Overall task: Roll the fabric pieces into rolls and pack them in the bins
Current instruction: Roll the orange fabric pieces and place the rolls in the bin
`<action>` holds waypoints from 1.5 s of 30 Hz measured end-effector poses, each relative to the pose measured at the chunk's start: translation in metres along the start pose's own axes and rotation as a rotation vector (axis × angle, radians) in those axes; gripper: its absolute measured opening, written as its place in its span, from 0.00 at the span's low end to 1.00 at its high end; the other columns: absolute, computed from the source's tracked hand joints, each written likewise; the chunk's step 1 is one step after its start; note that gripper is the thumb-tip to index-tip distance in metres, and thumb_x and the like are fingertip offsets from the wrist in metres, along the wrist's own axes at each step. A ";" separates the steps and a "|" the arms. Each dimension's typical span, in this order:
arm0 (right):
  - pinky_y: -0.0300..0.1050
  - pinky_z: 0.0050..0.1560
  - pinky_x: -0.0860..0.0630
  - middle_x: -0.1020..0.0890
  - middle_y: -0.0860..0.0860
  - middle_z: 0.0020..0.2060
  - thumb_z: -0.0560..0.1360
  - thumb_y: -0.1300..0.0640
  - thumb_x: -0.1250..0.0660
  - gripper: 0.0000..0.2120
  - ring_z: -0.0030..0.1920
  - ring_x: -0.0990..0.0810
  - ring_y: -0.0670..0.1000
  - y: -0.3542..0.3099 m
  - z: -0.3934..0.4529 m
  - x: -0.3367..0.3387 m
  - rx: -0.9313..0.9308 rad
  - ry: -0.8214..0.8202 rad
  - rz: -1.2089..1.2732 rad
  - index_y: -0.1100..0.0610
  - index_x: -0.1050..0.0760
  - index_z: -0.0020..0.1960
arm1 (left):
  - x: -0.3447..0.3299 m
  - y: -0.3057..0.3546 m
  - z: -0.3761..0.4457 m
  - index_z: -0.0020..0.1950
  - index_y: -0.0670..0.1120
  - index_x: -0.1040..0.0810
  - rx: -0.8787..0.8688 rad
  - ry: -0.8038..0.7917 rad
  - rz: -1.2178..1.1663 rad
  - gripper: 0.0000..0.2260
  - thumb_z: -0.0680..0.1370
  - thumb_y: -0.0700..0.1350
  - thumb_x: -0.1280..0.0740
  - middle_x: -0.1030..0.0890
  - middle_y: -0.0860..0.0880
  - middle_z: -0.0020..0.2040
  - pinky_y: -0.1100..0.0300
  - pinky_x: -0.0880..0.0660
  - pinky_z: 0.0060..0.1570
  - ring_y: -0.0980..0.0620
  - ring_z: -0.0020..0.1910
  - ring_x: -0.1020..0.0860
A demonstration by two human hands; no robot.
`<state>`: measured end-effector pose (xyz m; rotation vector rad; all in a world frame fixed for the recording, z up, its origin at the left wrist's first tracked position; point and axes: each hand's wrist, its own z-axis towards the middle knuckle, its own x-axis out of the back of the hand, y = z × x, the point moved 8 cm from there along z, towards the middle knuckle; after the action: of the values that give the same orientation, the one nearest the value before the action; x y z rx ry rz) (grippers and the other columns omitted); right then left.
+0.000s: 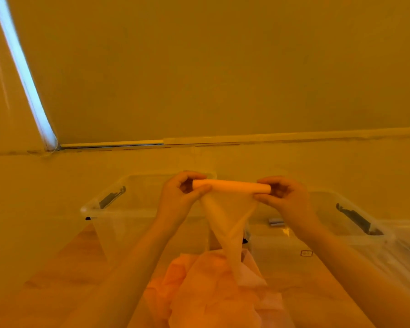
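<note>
A pale fabric roll is held level in the air above two clear bins. My left hand pinches its left end and my right hand pinches its right end. The unrolled tail of the fabric hangs down from the roll, narrowing to a twisted strip that reaches the heap below. A heap of loose fabric pieces lies on the surface between my forearms. The left clear bin and the right clear bin stand behind the heap, side by side.
Both bins have dark latch handles on their outer ends. A wall with a pale rail runs behind them and a bright light strip slants at the upper left. The wooden surface shows at the lower left. Everything is tinted orange.
</note>
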<state>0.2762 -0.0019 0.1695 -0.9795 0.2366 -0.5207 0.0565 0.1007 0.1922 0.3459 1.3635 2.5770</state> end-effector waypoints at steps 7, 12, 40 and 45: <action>0.35 0.43 0.22 0.16 0.48 0.44 0.66 0.66 0.25 0.15 0.44 0.17 0.43 -0.049 0.068 0.015 0.060 -0.013 -0.050 0.50 0.20 0.46 | -0.011 0.049 0.057 0.47 0.51 0.20 -0.081 0.012 0.055 0.07 0.71 0.42 0.27 0.18 0.53 0.48 0.67 0.22 0.42 0.57 0.46 0.20; 0.31 0.39 0.24 0.18 0.47 0.40 0.66 0.69 0.26 0.15 0.37 0.19 0.38 -0.102 0.120 0.024 0.135 0.026 -0.038 0.52 0.21 0.44 | -0.015 0.095 0.101 0.45 0.51 0.21 -0.154 0.048 0.011 0.07 0.71 0.42 0.27 0.19 0.52 0.46 0.69 0.24 0.39 0.58 0.44 0.21; 0.34 0.38 0.22 0.19 0.53 0.47 0.71 0.65 0.29 0.13 0.43 0.20 0.47 -0.206 0.162 0.062 0.153 0.011 0.030 0.58 0.23 0.55 | -0.036 0.210 0.175 0.50 0.47 0.21 -0.178 -0.097 -0.004 0.07 0.73 0.41 0.28 0.20 0.48 0.48 0.60 0.21 0.44 0.51 0.48 0.21; 0.37 0.41 0.20 0.19 0.53 0.45 0.72 0.64 0.30 0.13 0.42 0.20 0.48 -0.195 0.146 0.063 0.133 0.049 0.076 0.60 0.24 0.57 | -0.037 0.196 0.161 0.55 0.45 0.22 -0.140 -0.125 -0.006 0.12 0.72 0.42 0.27 0.20 0.45 0.53 0.61 0.21 0.45 0.49 0.52 0.21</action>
<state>0.3299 -0.0159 0.4150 -0.8262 0.2786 -0.4851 0.1256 0.1081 0.4390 0.4696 1.1344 2.5802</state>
